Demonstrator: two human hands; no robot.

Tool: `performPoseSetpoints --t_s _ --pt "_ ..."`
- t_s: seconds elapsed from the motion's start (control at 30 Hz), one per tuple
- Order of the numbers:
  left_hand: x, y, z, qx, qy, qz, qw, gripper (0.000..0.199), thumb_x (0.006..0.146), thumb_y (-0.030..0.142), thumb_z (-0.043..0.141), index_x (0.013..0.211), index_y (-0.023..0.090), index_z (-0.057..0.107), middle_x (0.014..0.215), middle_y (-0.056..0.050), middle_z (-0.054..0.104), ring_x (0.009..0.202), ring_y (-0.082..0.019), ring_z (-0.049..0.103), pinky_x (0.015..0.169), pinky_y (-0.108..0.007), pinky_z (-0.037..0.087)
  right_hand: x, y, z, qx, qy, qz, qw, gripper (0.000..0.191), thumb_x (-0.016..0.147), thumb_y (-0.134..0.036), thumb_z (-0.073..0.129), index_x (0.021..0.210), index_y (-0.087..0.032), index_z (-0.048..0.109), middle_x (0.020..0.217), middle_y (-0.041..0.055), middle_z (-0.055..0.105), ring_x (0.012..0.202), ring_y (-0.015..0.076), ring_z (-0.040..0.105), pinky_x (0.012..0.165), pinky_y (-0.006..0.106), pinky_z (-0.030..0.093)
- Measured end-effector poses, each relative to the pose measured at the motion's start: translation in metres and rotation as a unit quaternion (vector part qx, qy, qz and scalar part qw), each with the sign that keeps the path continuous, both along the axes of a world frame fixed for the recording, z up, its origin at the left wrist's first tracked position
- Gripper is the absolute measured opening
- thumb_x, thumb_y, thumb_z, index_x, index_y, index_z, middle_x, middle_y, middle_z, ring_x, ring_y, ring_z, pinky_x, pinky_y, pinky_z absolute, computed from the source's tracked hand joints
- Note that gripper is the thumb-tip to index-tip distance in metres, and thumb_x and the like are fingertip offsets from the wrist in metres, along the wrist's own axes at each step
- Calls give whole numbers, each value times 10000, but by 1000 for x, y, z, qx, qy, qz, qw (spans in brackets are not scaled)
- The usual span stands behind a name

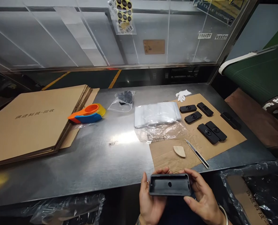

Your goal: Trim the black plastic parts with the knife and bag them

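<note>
A black rectangular case [159,185], its hollow inside facing up toward the camera with a round hole in its floor, is held above the front edge of the table. My left hand [150,200] grips its left end, fingers behind and thumb at the side. At the right end, my right hand [201,195] holds it with the thumb at the lower corner. Beyond the hands, a tan quarter-round piece [179,151] and a slim cutter knife [197,153] lie on a cardboard sheet [162,156]. Several black parts [193,117] with round centres rest further right.
Clear plastic bags [157,115] lie mid-table, a white glove [183,95] behind them. Left are stacked cardboard sheets [28,125], an orange and blue tape dispenser [88,114] and a bag of black pieces [125,100]. A green conveyor belt [258,68] stands at right.
</note>
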State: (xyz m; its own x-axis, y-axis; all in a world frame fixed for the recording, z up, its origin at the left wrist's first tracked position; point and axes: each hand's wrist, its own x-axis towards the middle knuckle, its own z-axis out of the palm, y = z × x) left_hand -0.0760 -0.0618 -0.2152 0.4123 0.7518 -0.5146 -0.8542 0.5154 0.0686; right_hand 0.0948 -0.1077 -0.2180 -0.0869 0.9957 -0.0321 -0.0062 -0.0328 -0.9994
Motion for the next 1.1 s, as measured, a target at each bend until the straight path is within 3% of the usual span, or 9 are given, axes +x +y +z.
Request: performPoseSetpoints --t_s 0.1,0.2,0.33,0.4,0.6,0.9,1.1 --pt "3 1 -5 3 -15 -60 998 408 857 339 422 641 125 692 811 -92 718 885 -223 627 919 -350 399 2 5 10 -10 78 17 997 555 747 -363 628 1228 -238 381 1217 128 515 1162 254 464 958 392 388" --pt "9 0 -5 48 12 -154 987 401 869 309 410 653 110 683 708 -86 697 724 -177 643 790 -296 457 2 13 20 -21 127 65 990 535 709 -455 640 1150 -225 443 1167 131 543 1119 267 494 921 400 401" --pt "13 -8 -11 127 30 -369 920 583 844 536 315 773 99 694 513 -89 616 492 -192 601 579 -315 470 2 20 25 -44 142 117 982 489 712 -466 634 1100 -206 490 1139 131 566 1064 264 527 907 424 393" --pt "13 -13 -18 149 41 -431 889 721 793 652 247 740 90 695 485 -104 595 434 -196 563 517 -320 449 3 22 25 -42 138 113 983 446 730 -450 622 1087 -206 512 1148 129 565 1071 265 521 911 430 384" --pt "14 -24 -28 175 75 -420 887 810 768 698 190 538 77 656 369 -52 456 358 -122 421 441 -255 378 4 21 19 -13 122 65 990 275 784 -411 586 1000 -240 578 1117 97 592 1073 246 520 915 396 384" --pt "12 -25 -16 188 100 -409 887 743 729 726 261 532 138 671 416 -82 531 448 -194 550 468 -287 421 7 20 17 -26 136 78 987 217 778 -344 629 958 -236 574 1123 92 622 1073 227 548 909 374 398" --pt "13 -26 -13 176 104 -387 899 708 727 712 299 574 141 689 454 -94 557 455 -205 562 447 -289 412 9 22 15 -68 136 67 986 282 724 -417 664 811 -199 506 1038 121 655 1086 265 550 879 393 428"
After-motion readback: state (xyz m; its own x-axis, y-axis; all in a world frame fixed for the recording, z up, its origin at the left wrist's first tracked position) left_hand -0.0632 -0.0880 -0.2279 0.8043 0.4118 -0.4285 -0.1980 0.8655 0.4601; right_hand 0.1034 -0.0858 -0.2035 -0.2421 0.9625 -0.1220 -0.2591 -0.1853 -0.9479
